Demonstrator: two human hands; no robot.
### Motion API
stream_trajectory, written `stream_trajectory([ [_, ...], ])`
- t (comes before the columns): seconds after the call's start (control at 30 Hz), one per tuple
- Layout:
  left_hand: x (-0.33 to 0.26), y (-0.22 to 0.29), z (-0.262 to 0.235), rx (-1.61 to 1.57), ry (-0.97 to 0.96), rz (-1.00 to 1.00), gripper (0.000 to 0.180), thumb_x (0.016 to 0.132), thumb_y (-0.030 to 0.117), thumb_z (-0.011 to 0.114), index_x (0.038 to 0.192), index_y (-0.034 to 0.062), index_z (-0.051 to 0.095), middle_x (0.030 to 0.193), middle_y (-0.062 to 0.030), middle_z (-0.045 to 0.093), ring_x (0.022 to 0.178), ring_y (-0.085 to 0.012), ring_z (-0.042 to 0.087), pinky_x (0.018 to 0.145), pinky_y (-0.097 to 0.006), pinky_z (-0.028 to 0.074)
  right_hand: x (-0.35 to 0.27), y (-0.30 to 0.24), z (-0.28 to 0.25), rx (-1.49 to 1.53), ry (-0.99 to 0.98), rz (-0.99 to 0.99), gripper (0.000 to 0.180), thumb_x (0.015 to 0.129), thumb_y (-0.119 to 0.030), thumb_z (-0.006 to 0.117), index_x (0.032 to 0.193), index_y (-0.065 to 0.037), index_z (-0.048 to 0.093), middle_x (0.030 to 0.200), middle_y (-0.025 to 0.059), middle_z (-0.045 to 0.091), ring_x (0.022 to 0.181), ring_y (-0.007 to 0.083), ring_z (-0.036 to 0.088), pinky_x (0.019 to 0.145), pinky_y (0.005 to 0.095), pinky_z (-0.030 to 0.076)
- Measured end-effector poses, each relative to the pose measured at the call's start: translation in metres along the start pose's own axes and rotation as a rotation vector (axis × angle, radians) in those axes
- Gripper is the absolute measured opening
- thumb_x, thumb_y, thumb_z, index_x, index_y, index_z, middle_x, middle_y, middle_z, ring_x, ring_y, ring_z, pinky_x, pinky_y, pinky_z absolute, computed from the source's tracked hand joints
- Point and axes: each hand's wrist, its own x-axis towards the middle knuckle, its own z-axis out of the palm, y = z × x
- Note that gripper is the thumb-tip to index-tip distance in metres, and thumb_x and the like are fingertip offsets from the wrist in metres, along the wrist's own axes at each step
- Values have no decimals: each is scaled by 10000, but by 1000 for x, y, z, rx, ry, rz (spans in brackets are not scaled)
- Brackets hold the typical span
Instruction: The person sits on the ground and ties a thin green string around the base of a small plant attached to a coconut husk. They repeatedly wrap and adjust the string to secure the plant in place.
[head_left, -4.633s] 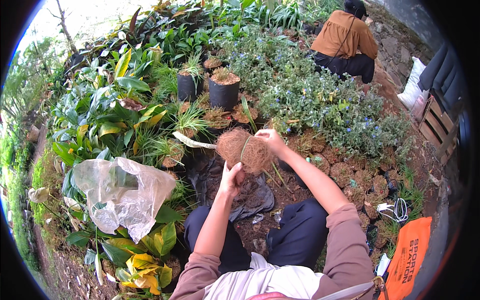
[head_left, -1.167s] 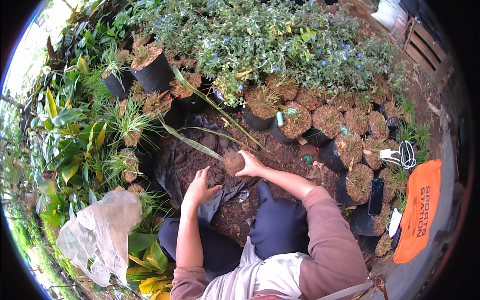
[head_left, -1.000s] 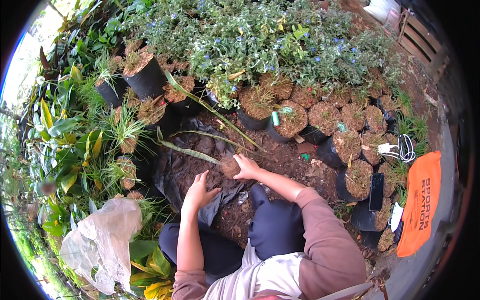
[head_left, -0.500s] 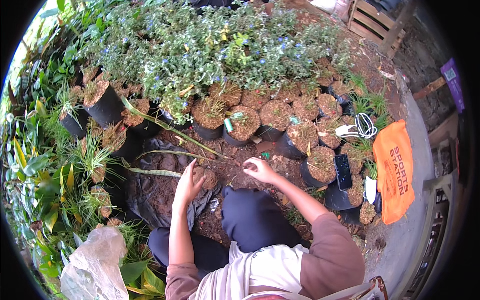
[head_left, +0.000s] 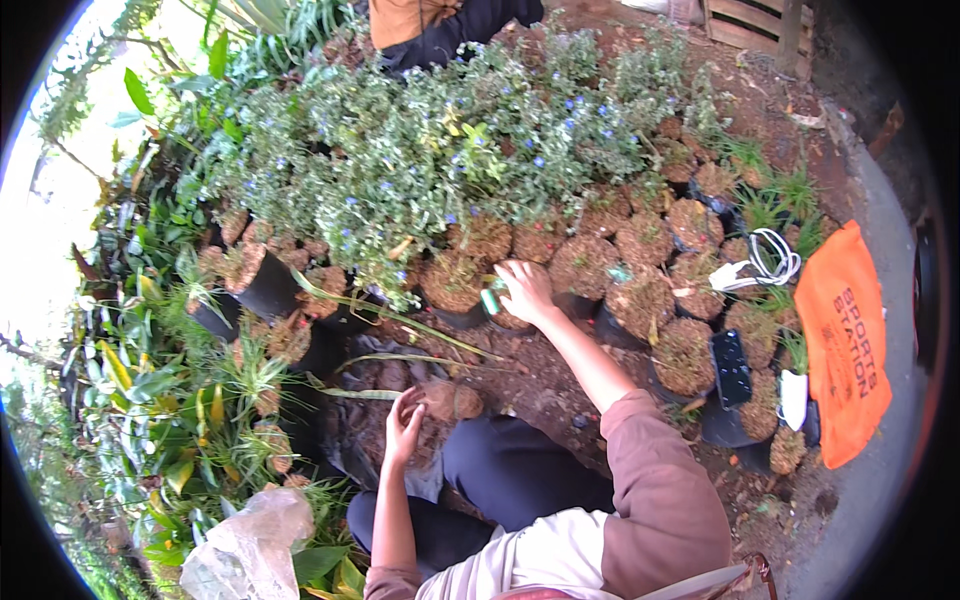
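My right hand (head_left: 526,294) reaches out over a soil-filled pot in the near row, fingers apart and pointing down. Just left of its fingertips is a small green-and-white roll (head_left: 490,301); whether they touch is unclear. My left hand (head_left: 402,428) is raised nearer to me with its fingers loosely spread, and no object shows in it. Next to it sits a round brown soil ball (head_left: 452,400) on black plastic sheeting (head_left: 425,478). Long green leaf stems (head_left: 440,336) lie on the ground beyond my left hand.
Soil-filled black pots (head_left: 683,357) and blue-flowered bushy plants (head_left: 440,160) stand ahead. At the right are a phone (head_left: 731,368), a white cable (head_left: 775,262) and an orange bag (head_left: 845,345). A clear plastic bag (head_left: 250,545) lies lower left. Another person (head_left: 415,25) is at the top.
My right hand has moved from above the bare soil forward to the pot with the green-and-white roll. My left hand stays near the soil ball. The view has shifted, and another person now shows.
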Motion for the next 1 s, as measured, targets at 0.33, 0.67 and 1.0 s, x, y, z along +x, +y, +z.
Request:
stream_trajectory([
  [0.33,-8,15,-40,-106,92,-29,368,887,133,532,1235,55,441,1154,-87,542,971,-171,576,792,-278,473,37,26,-64,508,85,191,105,762,-136,647,809,-43,654,812,76,606,744,189,582,661,328,445],
  [0.67,25,165,-12,-288,-25,435,319,909,178,502,1193,33,471,1141,-61,540,1036,-173,545,824,-284,445,102,-125,-171,1190,-270,-40,145,832,-94,606,925,12,645,871,59,663,818,92,605,750,228,465],
  [1.0,-71,133,-59,-523,397,564,353,848,252,580,1089,-2,541,1094,-68,549,992,-143,538,858,-291,436,20,-310,-133,1278,-717,-246,102,842,-67,581,915,-12,626,940,27,600,823,88,559,749,227,440],
])
